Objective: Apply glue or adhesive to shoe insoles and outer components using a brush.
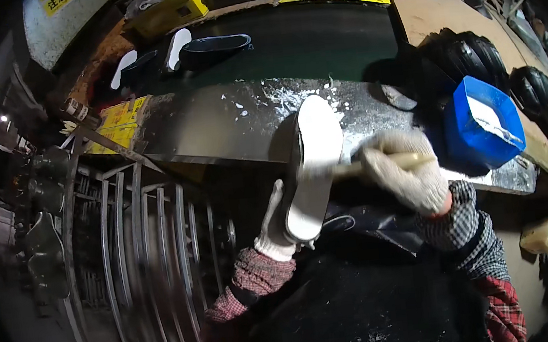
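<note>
My left hand (275,221), in a pale knit glove, is closed round the side of a black shoe whose white sole (319,141) faces up. Most of the shoe's upper is hidden under the sole. In my gloved right hand (406,169) is a brush (347,170) with a pale handle, gripped in closed fingers. Its blurred tip lies across the middle of the sole. To the right of that hand stands a blue tub (485,125) with white material inside and on its inner wall.
White splashes mark the metal ledge (209,121) ahead. Beyond it, a dark green belt (321,46) carries black shoes (214,50) with white soles on their sides. Black shoe uppers (466,57) are stacked at right. A metal rack (139,225) stands at left.
</note>
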### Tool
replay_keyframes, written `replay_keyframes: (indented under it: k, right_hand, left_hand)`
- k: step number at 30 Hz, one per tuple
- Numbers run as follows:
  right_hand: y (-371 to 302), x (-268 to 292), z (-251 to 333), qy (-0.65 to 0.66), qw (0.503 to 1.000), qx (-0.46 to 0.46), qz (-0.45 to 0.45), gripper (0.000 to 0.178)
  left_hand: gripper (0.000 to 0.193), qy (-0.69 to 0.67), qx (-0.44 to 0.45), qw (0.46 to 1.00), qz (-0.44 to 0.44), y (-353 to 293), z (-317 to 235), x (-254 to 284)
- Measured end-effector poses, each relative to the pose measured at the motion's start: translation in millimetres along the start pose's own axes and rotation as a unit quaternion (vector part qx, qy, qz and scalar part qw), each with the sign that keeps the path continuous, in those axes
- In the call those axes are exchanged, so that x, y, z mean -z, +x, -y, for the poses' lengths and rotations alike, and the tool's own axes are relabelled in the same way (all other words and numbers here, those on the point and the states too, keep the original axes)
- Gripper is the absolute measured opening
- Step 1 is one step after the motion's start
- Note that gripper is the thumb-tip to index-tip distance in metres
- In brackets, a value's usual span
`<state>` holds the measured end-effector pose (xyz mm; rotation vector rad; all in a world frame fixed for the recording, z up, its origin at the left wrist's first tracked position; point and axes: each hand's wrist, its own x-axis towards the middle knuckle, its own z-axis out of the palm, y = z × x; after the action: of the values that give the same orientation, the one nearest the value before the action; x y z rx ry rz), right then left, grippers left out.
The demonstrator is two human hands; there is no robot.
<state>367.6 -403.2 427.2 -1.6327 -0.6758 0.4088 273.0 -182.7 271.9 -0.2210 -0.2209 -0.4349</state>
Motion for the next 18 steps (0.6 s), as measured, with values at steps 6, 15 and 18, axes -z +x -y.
replay_keyframes:
  k: [6,15,18]
  right_hand:
    - [-26.9,2.3,-9.1,0.020,0.972,0.119,0.203,0.031]
    - [42.2,23.7,-73.4,-0.305,0.921,0.233,-0.064,0.020]
    - [33.9,1.4,-9.7,-0.104,0.981,-0.050,0.156,0.022]
  left_hand:
    - [0.067,0.113,-0.031,0.992,-0.049,-2.2,10.2,-22.7]
    - [0.084,0.136,-0.054,0.921,-0.362,22.4,-18.9,-60.3]
    - [0.072,0.272,-0.080,0.877,-0.389,39.4,-67.9,-64.1]
